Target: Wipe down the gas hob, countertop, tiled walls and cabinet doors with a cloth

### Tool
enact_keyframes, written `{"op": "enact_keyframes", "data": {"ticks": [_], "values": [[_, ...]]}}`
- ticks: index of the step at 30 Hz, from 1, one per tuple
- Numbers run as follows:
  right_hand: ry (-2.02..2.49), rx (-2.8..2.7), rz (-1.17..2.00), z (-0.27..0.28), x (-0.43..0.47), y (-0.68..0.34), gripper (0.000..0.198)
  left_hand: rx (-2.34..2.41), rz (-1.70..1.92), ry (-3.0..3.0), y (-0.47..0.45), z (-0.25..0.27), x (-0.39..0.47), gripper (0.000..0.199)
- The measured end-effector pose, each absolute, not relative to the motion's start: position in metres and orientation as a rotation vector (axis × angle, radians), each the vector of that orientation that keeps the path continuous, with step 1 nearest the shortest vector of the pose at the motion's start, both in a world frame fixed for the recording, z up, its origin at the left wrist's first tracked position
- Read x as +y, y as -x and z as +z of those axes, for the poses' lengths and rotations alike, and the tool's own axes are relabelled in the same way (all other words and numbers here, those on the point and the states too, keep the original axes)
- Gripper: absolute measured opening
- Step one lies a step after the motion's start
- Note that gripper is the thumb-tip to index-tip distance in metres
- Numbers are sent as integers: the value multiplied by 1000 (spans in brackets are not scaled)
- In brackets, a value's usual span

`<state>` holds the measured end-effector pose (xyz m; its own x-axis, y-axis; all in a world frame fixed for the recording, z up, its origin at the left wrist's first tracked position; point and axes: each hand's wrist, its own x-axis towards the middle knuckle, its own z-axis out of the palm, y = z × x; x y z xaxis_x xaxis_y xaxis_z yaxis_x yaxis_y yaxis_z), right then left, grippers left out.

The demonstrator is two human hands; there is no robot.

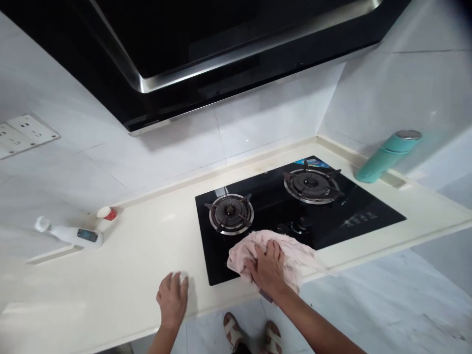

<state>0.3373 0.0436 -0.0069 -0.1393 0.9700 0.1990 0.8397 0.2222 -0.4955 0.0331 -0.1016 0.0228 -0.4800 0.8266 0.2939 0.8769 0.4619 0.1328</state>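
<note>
A pale pink cloth point(295, 248) lies bunched over the front edge of the black glass gas hob point(269, 189). On top of it is my right hand point(268, 265), its fingers bent into the fabric and gripping it. Part of the cloth hangs past the worktop's front edge. Off the hob's left side, my left hand point(172, 297) is over the pale worktop point(147, 246) with loosely bent, slightly parted fingers and nothing visible in them. Just behind the cloth are the left burner point(230, 212) and a control knob point(303, 224).
The right burner point(311, 184) sits farther back. A teal flask point(387, 157) stands at the right wall. To the left are a white bottle-shaped object point(70, 233) and a red-and-white paper cup point(106, 213). A black range hood point(221, 64) overhangs the hob.
</note>
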Motion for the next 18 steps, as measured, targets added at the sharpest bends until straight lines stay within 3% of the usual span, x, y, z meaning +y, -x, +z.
{"op": "enact_keyframes", "data": {"ticks": [3, 7, 13, 18], "values": [[1635, -2167, 432, 7, 38, -311, 51, -2431, -395, 1663, -28, 12, -73, 38], [1466, -2354, 480, 6, 20, -268, 61, -2225, -401, 1999, -33, 1, -39, 39], [1189, -2421, 551, -5, 23, -196, 54, -2156, -907, 1996, -28, -9, -35, 43], [1428, -2321, 628, 21, 59, -134, 49, -2173, -1087, 1982, -19, -14, -34, 39]]}}
